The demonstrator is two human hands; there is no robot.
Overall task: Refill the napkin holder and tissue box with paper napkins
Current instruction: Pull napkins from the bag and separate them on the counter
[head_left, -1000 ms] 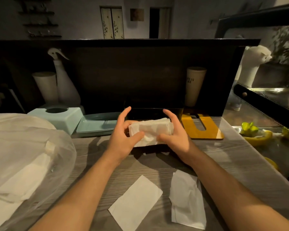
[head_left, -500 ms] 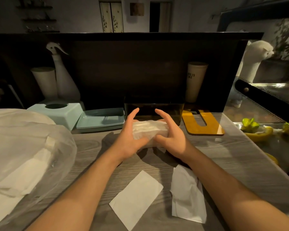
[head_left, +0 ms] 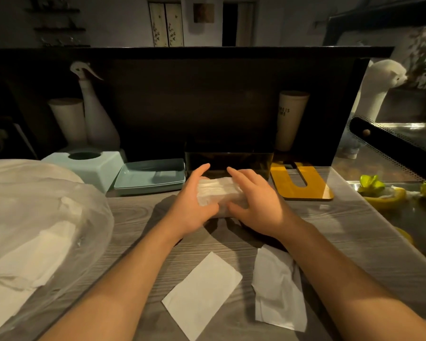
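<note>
Together both hands grip napkin stack.

Two loose napkins — two cups.

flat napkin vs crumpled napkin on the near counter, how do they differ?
The flat napkin lies smooth with crisp edges; the crumpled napkin is creased and wrinkled. The flat napkin sits between the forearms; the crumpled napkin is partly hidden under the right forearm. Both are white, loose on the counter, untouched by either hand.
</note>
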